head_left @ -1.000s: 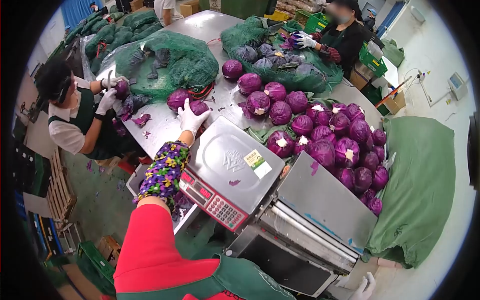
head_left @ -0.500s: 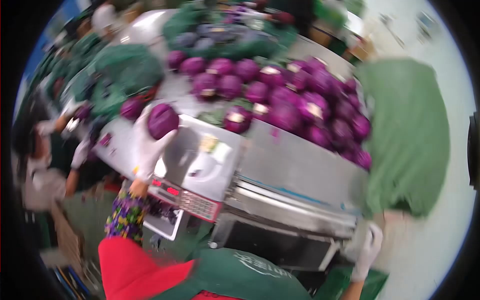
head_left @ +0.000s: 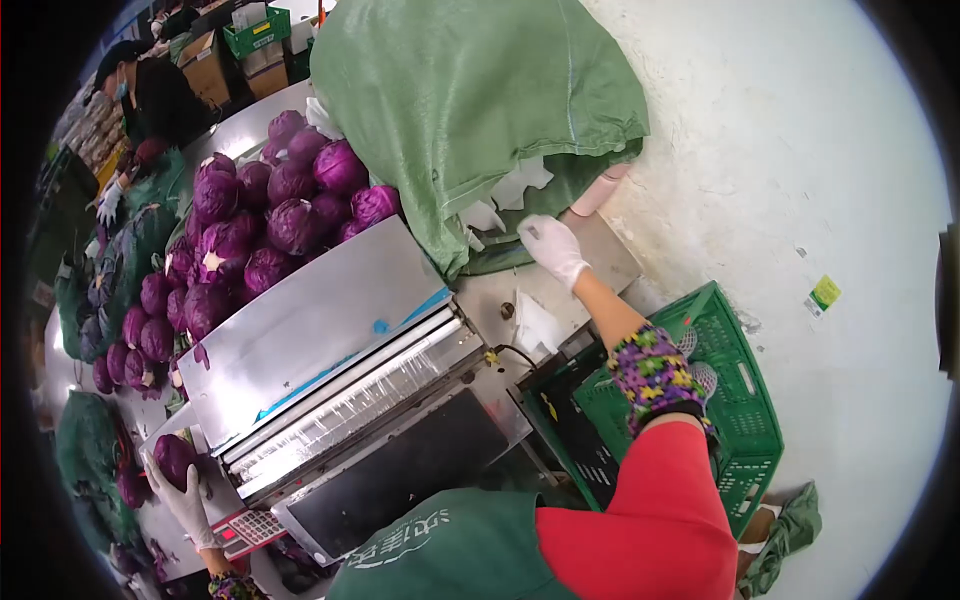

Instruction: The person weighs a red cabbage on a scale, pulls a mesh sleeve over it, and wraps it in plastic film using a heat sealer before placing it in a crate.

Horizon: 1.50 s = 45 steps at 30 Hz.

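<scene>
My left hand (head_left: pixel 183 504), in a white glove, is wrapped round a purple cabbage (head_left: pixel 175 459) above the scale (head_left: pixel 248 530) at the lower left. At the upper centre right, my gloved right hand (head_left: pixel 553 247) is closed by the opening of a large green sack (head_left: pixel 470 110); what it holds, if anything, is too small to make out. White scraps (head_left: pixel 522 182) show in the sack's mouth. Between my hands lies the steel wrapping machine (head_left: pixel 330 330) with its roll of clear film (head_left: pixel 340 400) and a dark plate (head_left: pixel 400 478).
Many purple cabbages (head_left: pixel 294 227) are piled behind the machine. Green crates (head_left: pixel 735 380) stand at the right, below my right arm. Green net bags (head_left: pixel 90 470) lie at the far left. A co-worker in dark clothes (head_left: pixel 165 100) is at the upper left.
The view has swung to the right. My right hand has moved from the machine's right side up to the sack's opening. My left hand still holds the cabbage near the scale.
</scene>
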Motion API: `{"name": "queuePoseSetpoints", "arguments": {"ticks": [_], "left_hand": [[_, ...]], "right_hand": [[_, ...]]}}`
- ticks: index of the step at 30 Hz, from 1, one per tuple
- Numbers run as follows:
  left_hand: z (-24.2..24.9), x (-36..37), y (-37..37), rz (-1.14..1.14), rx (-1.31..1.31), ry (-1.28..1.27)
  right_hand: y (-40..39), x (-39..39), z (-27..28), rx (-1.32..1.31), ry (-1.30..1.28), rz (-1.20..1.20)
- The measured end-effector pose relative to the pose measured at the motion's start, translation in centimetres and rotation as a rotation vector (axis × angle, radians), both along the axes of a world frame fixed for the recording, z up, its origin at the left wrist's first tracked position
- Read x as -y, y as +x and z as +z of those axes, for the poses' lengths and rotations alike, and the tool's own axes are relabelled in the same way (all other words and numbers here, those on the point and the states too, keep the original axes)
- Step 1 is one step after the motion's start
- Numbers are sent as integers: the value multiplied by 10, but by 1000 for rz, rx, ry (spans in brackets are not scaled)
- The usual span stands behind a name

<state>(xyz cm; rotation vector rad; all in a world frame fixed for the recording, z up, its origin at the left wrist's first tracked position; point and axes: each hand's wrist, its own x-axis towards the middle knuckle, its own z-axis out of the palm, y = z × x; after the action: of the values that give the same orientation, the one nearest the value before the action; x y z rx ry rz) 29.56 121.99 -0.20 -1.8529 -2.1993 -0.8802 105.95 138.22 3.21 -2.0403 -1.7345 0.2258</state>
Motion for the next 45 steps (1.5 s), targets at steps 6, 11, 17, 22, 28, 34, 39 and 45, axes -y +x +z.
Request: {"name": "queuePoseSetpoints", "arguments": {"ticks": [6, 11, 17, 22, 28, 34, 39, 45], "left_hand": [[13, 4, 18, 115, -51, -86], [56, 22, 77, 198, -109, 88], [89, 43, 206, -11, 727, 93], [119, 34, 336, -601, 1521, -315], [102, 42, 350, -290, 1782, -196], [94, 74, 304, -243, 1769, 115], [98, 83, 258, -262, 1927, 232], [94, 90, 200, -96, 706, 366]], "right_hand": [[-9, -83, -63, -267, 129, 122], [-2, -42, 37, 280, 243, 240], [-4, 73, 153, 16, -150, 440], [-99, 127, 205, -521, -329, 545], [-193, 147, 145, -280, -271, 955], [-236, 136, 126, -304, -408, 1080], [-316, 119, 119, -925, -725, 1049], [-430, 164, 66, -1184, -601, 981]]}}
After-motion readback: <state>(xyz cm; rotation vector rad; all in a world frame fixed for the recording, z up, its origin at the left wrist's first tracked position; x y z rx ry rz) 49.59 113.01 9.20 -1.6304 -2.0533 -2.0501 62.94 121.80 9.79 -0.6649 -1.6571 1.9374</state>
